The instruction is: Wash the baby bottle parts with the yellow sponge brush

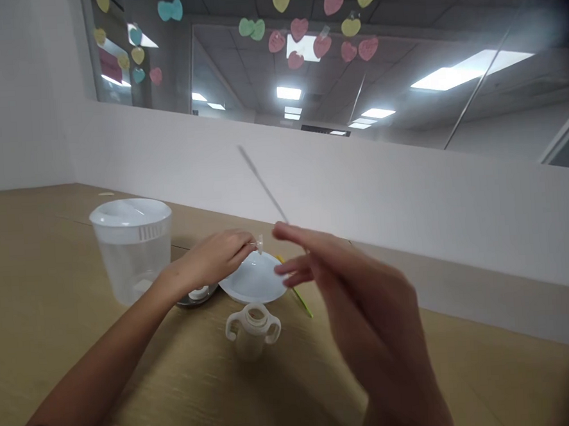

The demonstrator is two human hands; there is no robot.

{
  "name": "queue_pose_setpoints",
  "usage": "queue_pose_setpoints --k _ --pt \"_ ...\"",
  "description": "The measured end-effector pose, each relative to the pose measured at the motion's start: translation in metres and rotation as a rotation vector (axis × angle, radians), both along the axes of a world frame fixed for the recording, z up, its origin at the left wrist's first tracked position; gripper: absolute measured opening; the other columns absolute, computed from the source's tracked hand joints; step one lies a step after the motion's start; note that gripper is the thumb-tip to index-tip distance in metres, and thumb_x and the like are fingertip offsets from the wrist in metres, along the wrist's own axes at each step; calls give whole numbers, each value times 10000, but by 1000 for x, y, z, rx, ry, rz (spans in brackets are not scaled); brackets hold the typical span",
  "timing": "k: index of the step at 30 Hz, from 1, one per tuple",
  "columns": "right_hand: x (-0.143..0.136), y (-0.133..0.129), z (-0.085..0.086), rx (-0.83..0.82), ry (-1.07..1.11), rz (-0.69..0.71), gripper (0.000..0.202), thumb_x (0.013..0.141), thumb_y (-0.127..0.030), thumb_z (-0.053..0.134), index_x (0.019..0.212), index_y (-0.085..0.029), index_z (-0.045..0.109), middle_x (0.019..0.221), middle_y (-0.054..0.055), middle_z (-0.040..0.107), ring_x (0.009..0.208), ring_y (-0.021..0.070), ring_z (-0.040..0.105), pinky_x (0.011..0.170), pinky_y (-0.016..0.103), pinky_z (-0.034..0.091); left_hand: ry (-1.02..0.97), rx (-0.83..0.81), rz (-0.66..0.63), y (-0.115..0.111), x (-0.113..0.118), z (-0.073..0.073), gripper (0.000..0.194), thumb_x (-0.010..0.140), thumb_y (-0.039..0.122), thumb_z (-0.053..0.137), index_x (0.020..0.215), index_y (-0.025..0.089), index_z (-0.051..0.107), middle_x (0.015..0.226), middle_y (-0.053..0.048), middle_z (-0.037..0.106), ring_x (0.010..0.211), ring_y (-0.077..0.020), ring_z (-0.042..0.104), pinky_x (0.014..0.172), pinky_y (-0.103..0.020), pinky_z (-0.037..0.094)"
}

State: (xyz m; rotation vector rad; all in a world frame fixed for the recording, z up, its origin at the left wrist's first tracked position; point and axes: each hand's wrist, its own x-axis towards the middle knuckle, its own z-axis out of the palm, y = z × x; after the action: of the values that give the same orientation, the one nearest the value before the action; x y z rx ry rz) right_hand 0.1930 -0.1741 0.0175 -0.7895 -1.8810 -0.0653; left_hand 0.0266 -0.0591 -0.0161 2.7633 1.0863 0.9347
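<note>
My left hand (222,255) is closed in a pinch on a small clear piece (260,243), held above a white bowl (255,285). My right hand (367,298) grips a thin grey rod (263,183) between thumb and fingers. The rod points up and to the left, and motion blurs it slightly. Its lower end is hidden behind the hand. A translucent two-handled baby bottle (251,334) stands upright, with its top uncovered, on the table in front of the bowl.
A clear bucket with a white lid (132,248) stands left of my left hand. A dark dish (193,301) with a white round piece lies partly under my left wrist. Beside the bowl is a yellow-green stick (302,302). A white wall (188,148) borders the table.
</note>
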Motion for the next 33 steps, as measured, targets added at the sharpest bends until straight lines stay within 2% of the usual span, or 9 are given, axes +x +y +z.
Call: queue_pose_setpoints --k 3,6,9,11,15,18,21,27,33 --pt "22 31 6 -204 130 153 287 845 -161 465 1047 -270 639 986 1 671 901 152 635 796 316 537 -31 -33 -104 13 1 -4 344 908 354 296 862 158 575 853 -43 620 778 -165 540 703 -277 396" --pt "33 60 2 -352 229 253 249 778 -223 599 1024 -222 639 937 34 686 893 177 640 802 348 533 -134 -108 -186 24 3 -7 331 895 366 338 851 144 581 840 -41 620 771 -157 536 696 -264 395" --pt "27 73 -3 -258 436 153 158 733 -291 657 824 -163 643 715 29 682 675 161 656 672 315 552 -247 -190 -237 31 4 -10 328 881 379 372 853 135 588 855 -45 621 792 -158 536 699 -257 400" --pt "17 74 -6 -116 557 90 188 790 -340 592 737 -160 591 595 -11 619 505 115 601 548 265 527 -290 -222 -247 34 5 -12 317 870 371 394 857 128 597 870 -52 623 808 -167 536 709 -261 403" --pt "-1 72 -16 83 535 20 292 893 -373 421 690 -174 486 569 -40 518 405 59 479 409 196 401 -308 -243 -271 33 6 -12 302 867 347 398 882 131 609 863 -48 628 818 -173 535 721 -263 402" --pt "-7 78 -26 52 416 -13 312 916 -369 368 697 -176 476 545 -42 490 402 53 425 400 189 351 -306 -231 -297 28 6 -9 299 871 340 392 896 141 613 882 -40 632 830 -170 538 728 -258 398" --pt "-9 84 -33 36 368 -24 311 917 -368 363 703 -175 481 561 -33 501 428 59 436 422 193 355 -291 -218 -303 24 6 -6 274 867 322 407 896 146 615 912 -37 640 848 -168 547 749 -257 395" --pt "-11 76 -28 192 488 -111 315 918 -343 366 663 -182 456 547 -40 480 421 58 414 425 194 333 -278 -188 -315 23 6 -6 273 880 317 396 872 153 615 889 -31 649 843 -160 552 747 -250 390" --pt "-9 82 -29 57 417 -131 314 919 -366 360 692 -179 470 512 -46 465 421 62 413 432 193 336 -234 -145 -293 24 5 -7 234 864 250 410 888 140 615 901 -49 644 838 -162 548 753 -258 392"
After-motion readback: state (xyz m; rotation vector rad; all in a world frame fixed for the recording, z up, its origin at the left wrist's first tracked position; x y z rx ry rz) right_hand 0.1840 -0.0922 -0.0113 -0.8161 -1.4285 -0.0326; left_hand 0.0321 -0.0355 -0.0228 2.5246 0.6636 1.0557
